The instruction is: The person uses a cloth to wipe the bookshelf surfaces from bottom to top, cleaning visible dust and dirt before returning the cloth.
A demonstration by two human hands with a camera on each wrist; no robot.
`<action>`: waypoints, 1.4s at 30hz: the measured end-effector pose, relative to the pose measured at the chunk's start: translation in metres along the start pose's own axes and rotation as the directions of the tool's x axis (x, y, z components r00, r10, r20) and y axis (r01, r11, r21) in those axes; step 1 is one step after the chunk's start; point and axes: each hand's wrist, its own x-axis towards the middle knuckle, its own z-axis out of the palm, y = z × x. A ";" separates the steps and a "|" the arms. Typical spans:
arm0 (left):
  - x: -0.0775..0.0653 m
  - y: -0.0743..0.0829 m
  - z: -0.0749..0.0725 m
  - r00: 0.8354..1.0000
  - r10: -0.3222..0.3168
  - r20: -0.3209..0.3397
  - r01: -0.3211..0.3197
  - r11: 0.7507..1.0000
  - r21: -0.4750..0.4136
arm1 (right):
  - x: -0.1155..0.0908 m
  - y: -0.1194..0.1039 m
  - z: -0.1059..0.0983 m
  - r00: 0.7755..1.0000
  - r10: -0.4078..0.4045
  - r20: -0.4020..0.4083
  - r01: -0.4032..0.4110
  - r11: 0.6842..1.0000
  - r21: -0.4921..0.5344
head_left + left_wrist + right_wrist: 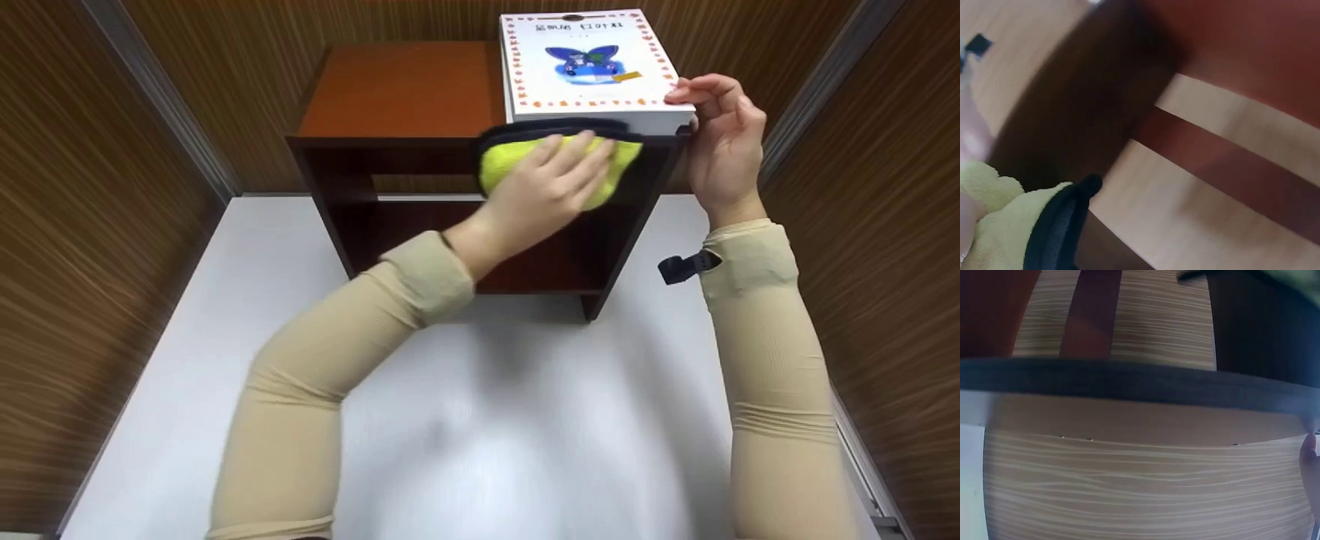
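My left hand [544,184] holds a yellow-green cloth [506,161] with black edging against the front of a small dark brown shelf unit [405,82], just below its top. Its fingers lie spread across the cloth, and the thumb is hidden in the head view. In the left wrist view, the bunched cloth [1005,236] shows beside the shelf's dark side panel. On the unit's top right sits a thick white book [592,94] with a butterfly on its cover. My right hand [724,150] touches the book's near right corner with loosely bent fingers.
The shelf unit stands on a white surface [465,420], its lower board [525,270] visible below the left hand. Wood-grain walls [90,225] enclose the space on both sides and at the back. A black strap [686,266] sticks out from the right sleeve.
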 end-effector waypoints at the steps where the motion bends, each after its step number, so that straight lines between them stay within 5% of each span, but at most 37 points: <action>1: -0.010 -0.008 -0.002 1.000 0.001 -0.009 -0.001 1.000 0.006 | 0.001 0.000 0.001 1.000 0.015 -0.020 -0.015 1.000 0.027; 7: -0.083 -0.053 -0.015 0.998 -0.015 -0.060 0.018 0.999 0.045 | 0.005 -0.002 0.001 0.993 0.072 -0.096 -0.060 0.991 0.123; 14: -0.173 -0.099 -0.037 0.981 -0.166 -0.102 0.168 0.986 0.020 | 0.003 0.002 0.002 0.992 0.042 -0.118 -0.030 0.994 0.106; 17: -0.195 -0.109 -0.046 0.976 -0.195 -0.096 0.197 0.980 0.020 | 0.003 0.002 0.002 0.992 0.051 -0.119 -0.038 0.993 0.109; 20: -0.198 -0.112 -0.046 0.979 -0.182 -0.095 0.183 0.983 0.007 | 0.003 0.002 0.002 0.991 0.046 -0.129 -0.031 0.992 0.119; 23: -0.182 -0.105 -0.040 0.980 -0.136 -0.146 0.132 0.990 -0.040 | 0.005 0.003 0.003 0.988 0.039 -0.149 -0.020 0.991 0.130; 25: -0.159 -0.092 -0.033 0.972 -0.084 -0.220 0.070 0.995 -0.068 | 0.005 0.004 0.004 0.986 0.049 -0.162 -0.023 0.988 0.155; 28: -0.109 -0.061 -0.024 0.941 0.036 -0.338 -0.064 0.995 -0.073 | 0.005 0.005 0.006 0.985 0.044 -0.168 -0.017 0.987 0.161; 31: -0.051 -0.024 -0.016 0.915 0.140 -0.379 -0.173 0.983 -0.056 | 0.003 0.005 0.011 0.986 0.036 -0.164 -0.007 0.984 0.177; 33: -0.016 -0.003 -0.012 0.920 0.171 -0.352 -0.201 0.978 -0.050 | 0.001 0.004 0.016 0.988 0.020 -0.151 0.008 0.982 0.187; 36: 0.024 0.018 -0.005 0.964 0.149 -0.222 -0.164 0.985 -0.047 | -0.002 0.001 0.023 0.992 0.014 -0.124 0.014 0.975 0.223; 39: 0.051 0.030 0.003 0.991 0.098 -0.094 -0.102 0.994 -0.033 | -0.006 -0.003 0.025 0.993 0.022 -0.117 0.008 0.968 0.251; 42: 0.065 0.038 0.009 0.998 0.057 -0.004 -0.057 0.998 -0.031 | -0.007 -0.004 0.022 0.992 0.022 -0.126 0.009 0.970 0.241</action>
